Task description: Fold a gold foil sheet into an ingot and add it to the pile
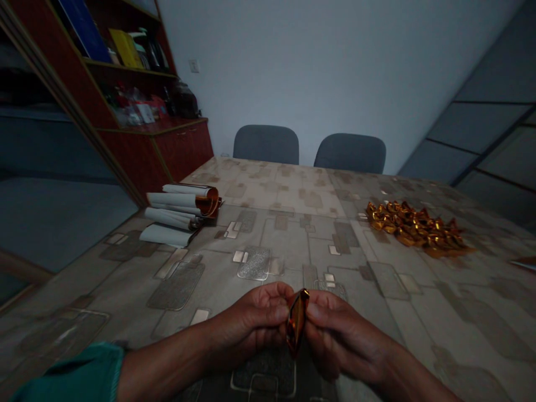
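Observation:
Between my two hands, just above the near part of the table, is a folded piece of shiny gold foil paper [297, 324], narrow and pointed at its lower end. My left hand [263, 312] pinches its left side with thumb and fingers. On the opposite side, my right hand [335, 329] grips it the same way. Farther off to the right lies a cluster of several folded gold foil pieces [419, 226]. At the left rests a stack of curled foil paper sheets [180, 215], white on one side and gold on the other.
A patterned cloth covers the table [276, 234]. Two grey chairs, one on the left [266, 144] and one on the right [350, 152], stand along its far edge before a pale wall. A red-brown cabinet [167, 151] with loaded shelves is at the far left. A thin flat item [525, 262] lies at the right edge.

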A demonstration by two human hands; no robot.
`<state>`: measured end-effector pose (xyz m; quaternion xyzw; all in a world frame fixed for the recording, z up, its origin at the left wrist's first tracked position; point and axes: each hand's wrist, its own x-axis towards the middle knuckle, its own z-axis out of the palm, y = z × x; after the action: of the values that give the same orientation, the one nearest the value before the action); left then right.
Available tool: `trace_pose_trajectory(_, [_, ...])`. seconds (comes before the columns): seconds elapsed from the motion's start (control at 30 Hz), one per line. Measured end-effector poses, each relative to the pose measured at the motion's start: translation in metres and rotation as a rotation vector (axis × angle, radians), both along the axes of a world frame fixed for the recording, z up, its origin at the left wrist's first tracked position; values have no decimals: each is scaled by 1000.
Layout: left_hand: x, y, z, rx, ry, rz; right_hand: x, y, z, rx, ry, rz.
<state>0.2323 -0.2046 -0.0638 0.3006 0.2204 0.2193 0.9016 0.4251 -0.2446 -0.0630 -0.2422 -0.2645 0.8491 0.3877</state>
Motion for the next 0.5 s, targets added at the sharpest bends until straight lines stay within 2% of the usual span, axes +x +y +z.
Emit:
trace_pose_trajectory(0.13, [0, 0, 0, 22, 9, 20, 2, 0, -3, 26, -1, 5])
trace_pose_trajectory(0.33, [1, 1, 1, 33, -17, 49, 1, 1, 1, 34, -106, -94])
trace_pose_trajectory(0.5, [1, 0, 2, 111, 12, 72, -1, 2, 0, 29, -99, -70])
